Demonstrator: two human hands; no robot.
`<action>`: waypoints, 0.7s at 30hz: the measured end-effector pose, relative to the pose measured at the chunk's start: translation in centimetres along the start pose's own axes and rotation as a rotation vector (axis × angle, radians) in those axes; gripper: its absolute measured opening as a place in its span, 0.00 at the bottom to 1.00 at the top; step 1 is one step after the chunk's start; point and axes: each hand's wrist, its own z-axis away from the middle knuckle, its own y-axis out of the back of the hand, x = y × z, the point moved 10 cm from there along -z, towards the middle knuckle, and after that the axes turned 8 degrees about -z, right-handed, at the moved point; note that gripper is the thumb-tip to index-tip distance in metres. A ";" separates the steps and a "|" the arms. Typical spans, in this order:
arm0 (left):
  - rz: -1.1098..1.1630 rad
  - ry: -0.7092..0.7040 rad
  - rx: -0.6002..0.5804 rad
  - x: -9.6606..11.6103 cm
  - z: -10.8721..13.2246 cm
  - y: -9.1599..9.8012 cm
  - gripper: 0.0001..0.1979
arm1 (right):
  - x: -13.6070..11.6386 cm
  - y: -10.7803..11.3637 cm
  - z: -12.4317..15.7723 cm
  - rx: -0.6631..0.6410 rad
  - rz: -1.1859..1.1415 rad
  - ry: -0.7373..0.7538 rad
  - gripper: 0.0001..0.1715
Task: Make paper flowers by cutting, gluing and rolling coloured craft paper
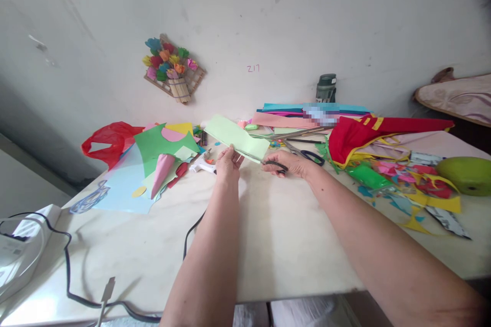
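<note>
My left hand [227, 163] pinches the near edge of a folded light green paper sheet [236, 137] and holds it up above the table. My right hand [289, 162] grips black-handled scissors [276, 165], whose blades reach into the right end of that sheet. Both forearms stretch out over the pale table top [268, 235].
Coloured paper sheets and a pink cone [161, 171] lie left, by a red plastic bag [109, 140] and a white glue gun [203, 165]. A second pair of scissors [307, 154], stacked paper, red cloth [368, 135], scraps and a green roll [468, 174] crowd the right. Cables run front left.
</note>
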 end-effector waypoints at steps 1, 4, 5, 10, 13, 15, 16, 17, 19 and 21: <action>0.003 0.002 0.001 0.0 0.0 0.0 0.07 | 0.0 0.0 0.0 0.002 -0.003 -0.002 0.16; 0.004 0.008 0.012 0.0 0.2 -0.1 0.07 | -0.1 0.0 0.0 0.011 -0.004 -0.002 0.16; 0.001 0.010 0.019 0.0 0.2 0.0 0.07 | -0.2 0.0 0.0 0.013 -0.003 0.001 0.16; 0.005 0.018 0.029 0.0 0.3 0.0 0.06 | -0.5 0.0 0.0 0.005 0.005 0.025 0.16; 0.028 0.013 0.021 0.1 0.3 -0.1 0.06 | -0.6 -0.1 0.0 -0.005 -0.002 0.039 0.16; 0.041 0.016 0.027 0.0 0.2 0.0 0.06 | -0.6 -0.1 0.0 -0.003 -0.002 0.035 0.16; 0.045 0.020 0.032 0.0 0.2 0.1 0.06 | -0.6 -0.1 0.0 0.001 -0.001 0.031 0.16; 0.047 0.026 0.039 -0.1 0.2 0.1 0.06 | -0.6 -0.1 0.0 0.004 0.000 0.028 0.16; 0.046 0.038 0.052 -0.1 0.1 0.3 0.06 | -0.7 -0.1 0.1 0.005 0.000 0.027 0.16; 0.043 0.046 0.058 -0.2 0.1 0.3 0.06 | -0.8 -0.2 0.1 0.004 0.002 0.032 0.16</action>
